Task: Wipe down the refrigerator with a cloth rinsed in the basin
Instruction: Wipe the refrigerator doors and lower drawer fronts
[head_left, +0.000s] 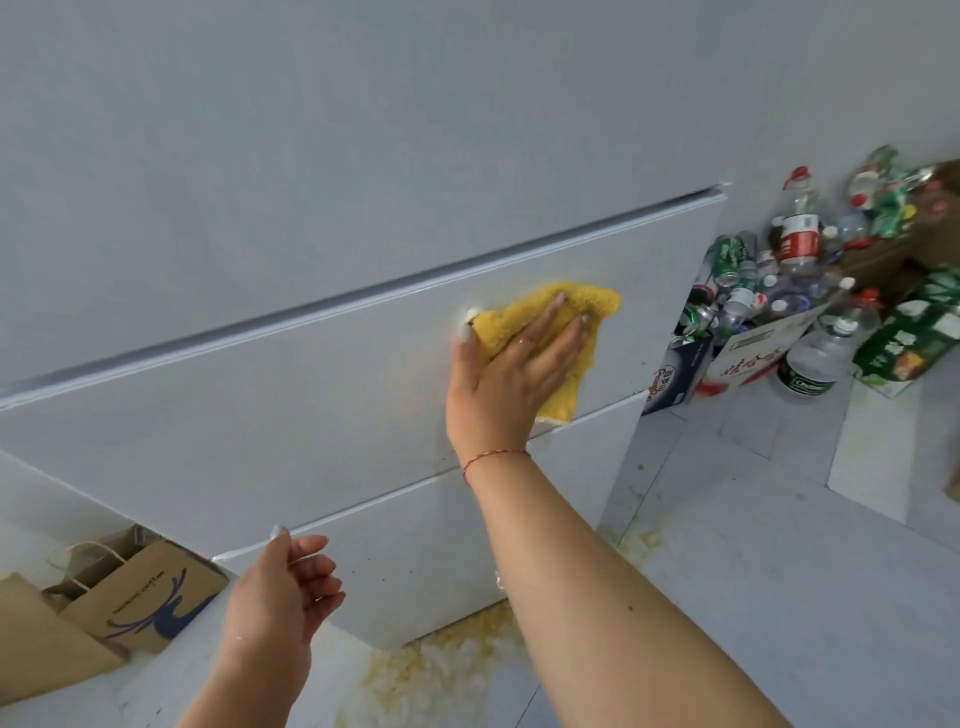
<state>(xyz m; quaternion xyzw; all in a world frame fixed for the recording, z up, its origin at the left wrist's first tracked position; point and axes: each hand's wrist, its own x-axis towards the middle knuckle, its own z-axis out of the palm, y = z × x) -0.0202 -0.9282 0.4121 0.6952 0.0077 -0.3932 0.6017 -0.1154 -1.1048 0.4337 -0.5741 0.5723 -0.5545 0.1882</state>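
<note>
The white refrigerator (291, 218) fills most of the view, with drawer fronts below a long horizontal seam. My right hand (511, 374) lies flat on a yellow cloth (563, 317) and presses it against the middle drawer front, near its right end. Faint yellowish smears show on the panel around the cloth. My left hand (283, 584) hovers low in front of the bottom drawer with fingers loosely curled and nothing in it. No basin is in view.
Brown paper bags (119, 597) stand on the floor at the lower left. A pile of empty plastic bottles and cans in cardboard boxes (769, 291) sits to the right of the refrigerator. Yellowish stains (441, 670) mark the tiled floor at its base.
</note>
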